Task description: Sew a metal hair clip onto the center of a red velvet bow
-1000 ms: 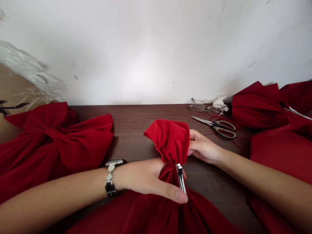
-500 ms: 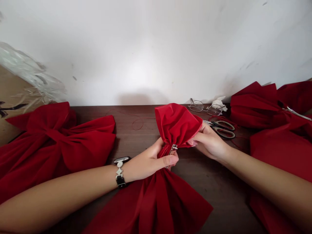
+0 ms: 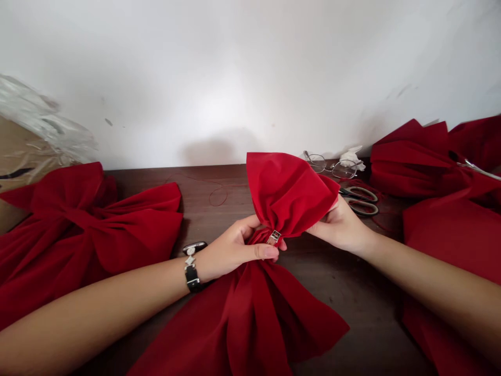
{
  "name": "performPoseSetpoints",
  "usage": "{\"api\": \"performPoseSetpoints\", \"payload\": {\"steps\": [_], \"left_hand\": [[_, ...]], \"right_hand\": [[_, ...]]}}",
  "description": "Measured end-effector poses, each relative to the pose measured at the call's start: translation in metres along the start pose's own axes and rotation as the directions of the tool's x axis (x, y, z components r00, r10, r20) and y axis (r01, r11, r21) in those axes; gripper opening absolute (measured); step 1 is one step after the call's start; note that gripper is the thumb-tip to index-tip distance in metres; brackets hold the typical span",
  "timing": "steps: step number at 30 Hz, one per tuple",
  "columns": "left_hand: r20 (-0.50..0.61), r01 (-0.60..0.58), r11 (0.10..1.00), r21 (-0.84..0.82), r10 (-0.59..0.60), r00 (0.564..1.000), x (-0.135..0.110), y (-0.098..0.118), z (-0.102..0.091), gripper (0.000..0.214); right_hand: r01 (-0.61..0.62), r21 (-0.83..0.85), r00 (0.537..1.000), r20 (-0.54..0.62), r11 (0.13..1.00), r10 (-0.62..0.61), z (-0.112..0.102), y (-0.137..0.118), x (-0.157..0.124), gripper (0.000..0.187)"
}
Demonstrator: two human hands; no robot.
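Observation:
A large red fabric bow [image 3: 287, 193] is gathered in the middle, its upper loop fanned out and its tails spreading toward me. My left hand [image 3: 248, 245] is closed around the gathered waist, thumb across the front. A small silver metal clip [image 3: 274, 237] sits at the gather, just above that thumb. My right hand [image 3: 344, 224] grips the right edge of the upper loop, with some of its fingers hidden behind the fabric. A watch with a black strap [image 3: 192, 266] is on my left wrist.
Scissors [image 3: 362, 201] with dark handles lie behind my right hand, near eyeglasses [image 3: 340, 168] and a crumpled white tissue [image 3: 352, 155]. Another red bow [image 3: 86, 219] rests at left beside a cardboard box [image 3: 15, 151] with clear plastic. More red fabric [image 3: 450, 235] is piled at right.
My right hand has moved slightly right and pulled the upper loop wider and flatter. My left hand keeps hold of the waist. The view has shifted a little.

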State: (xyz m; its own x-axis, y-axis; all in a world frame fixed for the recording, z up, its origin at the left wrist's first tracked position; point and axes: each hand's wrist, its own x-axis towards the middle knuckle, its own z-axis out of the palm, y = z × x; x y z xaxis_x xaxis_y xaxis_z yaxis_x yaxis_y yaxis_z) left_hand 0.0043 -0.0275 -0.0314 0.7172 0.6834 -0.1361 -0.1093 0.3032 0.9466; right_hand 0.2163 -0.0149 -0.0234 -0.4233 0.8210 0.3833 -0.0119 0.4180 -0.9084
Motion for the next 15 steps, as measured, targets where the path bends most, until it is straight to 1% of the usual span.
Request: {"api": "performPoseSetpoints", "payload": {"steps": [3, 6, 8, 9, 11, 13, 15], "left_hand": [[0.018, 0.025, 1.000, -0.013, -0.025, 1.000, 0.0007, 0.0007, -0.0003, 0.030], [0.022, 0.038, 0.999, -0.013, -0.038, 0.999, 0.0008, 0.0016, 0.0000, 0.034], [0.029, 0.037, 0.999, -0.013, -0.036, 0.999, 0.0008, 0.0020, 0.0003, 0.035], [0.033, 0.038, 0.999, -0.014, -0.037, 0.999, 0.0009, 0.0020, 0.0003, 0.036], [0.043, 0.043, 0.999, -0.017, -0.042, 0.998, 0.0011, 0.0020, 0.0001, 0.038], [0.052, 0.050, 0.999, -0.017, -0.049, 0.997, 0.0016, 0.0019, -0.0004, 0.039], [0.068, 0.049, 0.999, -0.014, -0.048, 0.997, 0.0020, 0.0018, -0.0010, 0.038]], "right_hand": [[0.094, -0.168, 0.995, -0.010, 0.981, -0.097, -0.0012, -0.0014, -0.0024, 0.011], [0.183, -0.346, 0.979, -0.022, 0.920, -0.203, -0.0016, -0.0035, -0.0039, 0.012], [0.224, -0.426, 0.967, -0.014, 0.877, -0.254, -0.0016, -0.0052, -0.0041, 0.014], [0.241, -0.442, 0.963, 0.000, 0.864, -0.269, -0.0016, -0.0059, -0.0041, 0.015], [0.270, -0.424, 0.958, 0.032, 0.865, -0.284, -0.0019, -0.0067, -0.0040, 0.016], [0.271, -0.358, 0.961, 0.042, 0.894, -0.274, -0.0022, -0.0067, -0.0041, 0.015], [0.240, -0.284, 0.970, 0.029, 0.929, -0.242, -0.0023, -0.0066, -0.0040, 0.015]]}}
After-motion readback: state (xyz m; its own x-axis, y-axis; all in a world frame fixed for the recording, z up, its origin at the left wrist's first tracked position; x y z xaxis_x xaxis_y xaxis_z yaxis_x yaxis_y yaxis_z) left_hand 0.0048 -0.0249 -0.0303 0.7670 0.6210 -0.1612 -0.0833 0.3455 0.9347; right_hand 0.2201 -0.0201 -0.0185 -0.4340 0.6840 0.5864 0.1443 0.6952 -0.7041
